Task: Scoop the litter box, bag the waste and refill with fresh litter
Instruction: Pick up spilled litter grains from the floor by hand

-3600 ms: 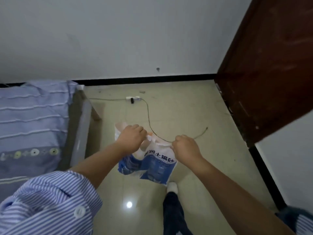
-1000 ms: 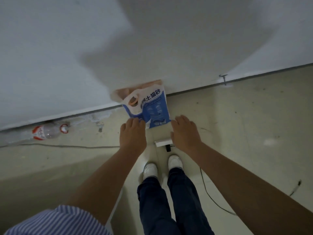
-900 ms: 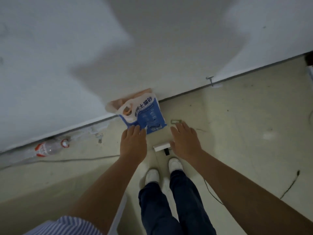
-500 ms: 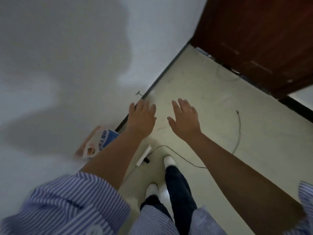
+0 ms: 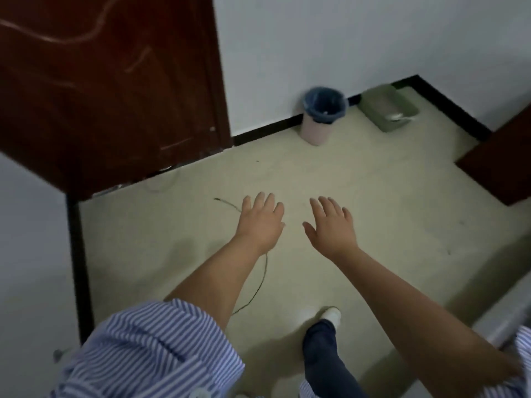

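Note:
A grey-green litter box point(image 5: 388, 111) sits on the floor in the far right corner by the wall, with a pale scoop-like thing point(image 5: 398, 117) at its near end. To its left stands a pink waste bin point(image 5: 321, 116) lined with a blue bag. My left hand point(image 5: 262, 219) and my right hand point(image 5: 330, 225) are held out side by side over the floor, fingers straight, holding nothing. The litter bag is out of view.
A dark brown door point(image 5: 109, 81) stands at the left. A thin cable point(image 5: 258, 282) trails across the beige floor under my left arm. A dark brown panel point(image 5: 505, 162) juts in at the right. My foot point(image 5: 330, 314) is below the hands.
I set the blue litter bag against the wall and let go. Then my view swung right, past the door, to the corner with the bin and litter box. Both hands stay open.

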